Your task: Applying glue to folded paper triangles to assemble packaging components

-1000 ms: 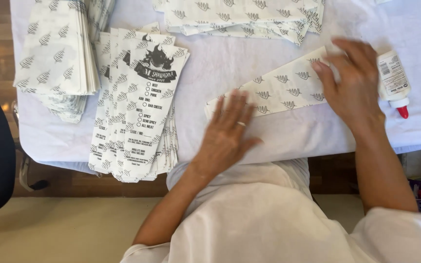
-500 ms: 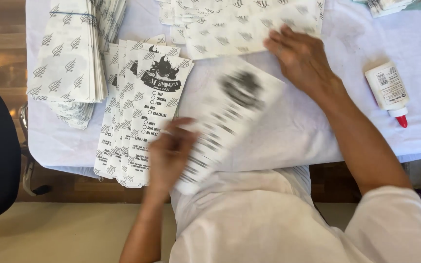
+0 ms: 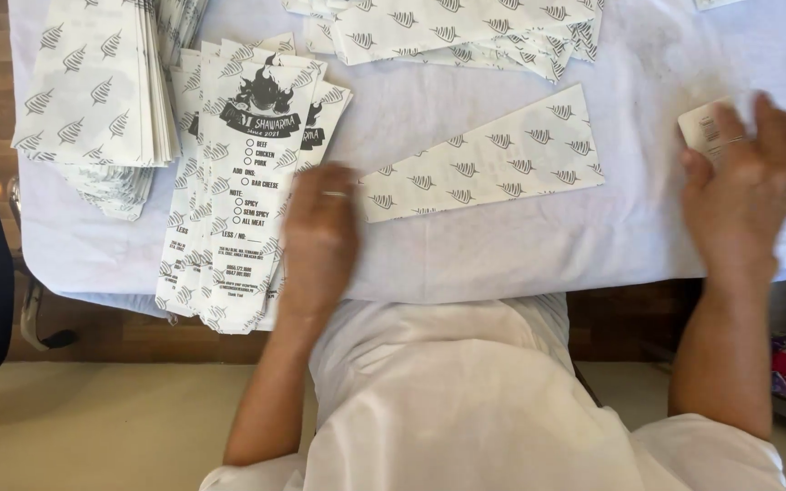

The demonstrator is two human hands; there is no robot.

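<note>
— Paper sleeve [image 3: 493, 155], patterned, flat on white tablecloth [image 3: 502, 255]?
— Yes, diagonal, between both hands.
— Left hand [image 3: 320, 241]?
— Fingers loose, beside printed sleeve stack [image 3: 243, 182].
— Right hand [image 3: 748, 195]?
— Curled around white glue bottle [image 3: 704, 127].

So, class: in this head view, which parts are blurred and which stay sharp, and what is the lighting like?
Head view: both hands, left hand and right hand, are motion-blurred; the printed paper sleeves and the flat sheet stay sharp; lighting is soft and even on the white tablecloth, with no strong glare.
</note>
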